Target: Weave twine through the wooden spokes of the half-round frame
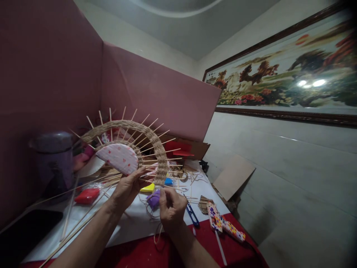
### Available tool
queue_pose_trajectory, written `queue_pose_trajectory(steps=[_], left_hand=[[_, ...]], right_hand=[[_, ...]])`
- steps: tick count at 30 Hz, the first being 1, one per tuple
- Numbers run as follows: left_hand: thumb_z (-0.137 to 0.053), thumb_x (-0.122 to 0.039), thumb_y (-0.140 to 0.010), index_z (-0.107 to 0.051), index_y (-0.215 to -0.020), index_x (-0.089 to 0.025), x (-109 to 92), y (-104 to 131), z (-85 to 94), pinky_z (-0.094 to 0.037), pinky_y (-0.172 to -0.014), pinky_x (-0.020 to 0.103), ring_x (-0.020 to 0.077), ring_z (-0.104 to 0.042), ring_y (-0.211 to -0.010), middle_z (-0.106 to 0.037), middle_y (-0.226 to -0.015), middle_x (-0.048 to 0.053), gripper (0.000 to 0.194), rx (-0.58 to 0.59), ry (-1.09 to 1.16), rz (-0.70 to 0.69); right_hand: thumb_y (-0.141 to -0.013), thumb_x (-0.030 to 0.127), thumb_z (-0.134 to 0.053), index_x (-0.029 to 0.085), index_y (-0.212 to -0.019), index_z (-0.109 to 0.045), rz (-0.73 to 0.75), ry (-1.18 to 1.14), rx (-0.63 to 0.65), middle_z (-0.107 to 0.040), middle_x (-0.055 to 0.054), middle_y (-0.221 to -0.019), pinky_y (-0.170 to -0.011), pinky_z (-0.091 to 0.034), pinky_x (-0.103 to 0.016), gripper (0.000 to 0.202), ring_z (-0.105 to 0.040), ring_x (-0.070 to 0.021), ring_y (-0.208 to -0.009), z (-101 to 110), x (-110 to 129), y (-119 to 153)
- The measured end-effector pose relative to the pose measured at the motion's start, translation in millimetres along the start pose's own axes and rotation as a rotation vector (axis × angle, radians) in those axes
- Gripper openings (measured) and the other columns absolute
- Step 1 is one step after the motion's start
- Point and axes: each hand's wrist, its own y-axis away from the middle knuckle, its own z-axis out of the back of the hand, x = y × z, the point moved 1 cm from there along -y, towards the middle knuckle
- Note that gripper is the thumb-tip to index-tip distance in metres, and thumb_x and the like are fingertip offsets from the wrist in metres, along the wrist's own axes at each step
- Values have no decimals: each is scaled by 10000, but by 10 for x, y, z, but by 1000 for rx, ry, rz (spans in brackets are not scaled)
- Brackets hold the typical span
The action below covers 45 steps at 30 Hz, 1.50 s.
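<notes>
My left hand [129, 188] grips a half-round woven fan [161, 152] near the lower corner of its pink patterned centre piece [118, 158]. Thin wooden sticks radiate from that centre, and a band of twisted cord is woven around them. At the band's lower right end, my right hand [173, 208] is closed, thumb against fingers. A length of cord [158, 234] hangs below it; whether the fingertips pinch the cord or the band's edge is hard to see.
On the white sheet [122, 230] lie a red packet [87, 195], a purple packet [154, 200] and loose sticks [80, 223]. Blue snips [192, 216] and a flowered glue gun [225, 225] are at right. A dark phone-like slab [30, 232] and a purple jug [54, 163] stand left.
</notes>
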Motion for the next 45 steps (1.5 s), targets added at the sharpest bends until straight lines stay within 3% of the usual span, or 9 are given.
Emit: queue_pose_trajectory(steps=[4, 17, 25, 29, 34, 40, 45], left_hand=[[-562, -129, -775, -675, -861, -79, -39, 4, -17, -567, -617, 279, 233, -674, -804, -704, -912, 144, 150, 29, -20, -21], [-529, -90, -781, -664, -798, -83, -65, 20, -13, -557, -568, 236, 180, -677, -655, -716, -775, 115, 136, -66, -16, -33], [-559, -117, -769, -678, -836, -90, -37, 13, 10, -560, -589, 242, 173, -669, -686, -710, -883, 118, 140, 3, -54, -40], [-557, -161, -788, -683, -870, -74, -38, 5, 22, -555, -624, 246, 175, -664, -723, -704, -916, 131, 174, 25, -104, -39], [-589, -194, -770, -692, -851, -81, -69, 13, 6, -550, -620, 235, 191, -671, -757, -713, -881, 118, 173, 33, -122, -49], [-631, -245, -748, -703, -852, -80, -109, 10, 45, -544, -605, 229, 193, -673, -747, -720, -836, 114, 209, 51, -192, -48], [-635, -298, -748, -696, -884, -76, -137, 22, 55, -539, -651, 272, 216, -666, -797, -709, -903, 139, 267, 64, -250, -57]], right_hand=[[-785, 159, -505, 163, -740, -557, 0, 29, -5, -461, 41, -495, -433, -314, -197, 69, -403, -74, -413, 18, 18, -22], [-721, 116, -503, 184, -626, -500, 53, 65, -44, -365, 66, -468, -428, -264, -207, 117, -349, -69, -404, 12, 1, -17], [-736, 105, -503, 179, -684, -547, 141, 91, 4, -442, 43, -501, -477, -311, -222, 101, -404, -85, -443, 17, 39, -24], [-770, 121, -497, 171, -715, -567, 166, 160, -39, -502, 16, -537, -504, -331, -231, 102, -438, -100, -480, 55, 38, -59], [-789, 156, -561, 169, -765, -603, 132, 297, -113, -550, -6, -609, -542, -355, -232, 50, -483, -110, -534, 105, -25, -121], [-818, 234, -574, 180, -723, -604, 0, 291, -50, -583, -11, -655, -574, -368, -225, 114, -524, -120, -602, 172, -60, -198], [-821, 228, -574, 180, -737, -627, 4, 209, -12, -588, -13, -654, -590, -380, -225, 111, -530, -119, -608, 185, -54, -215]])
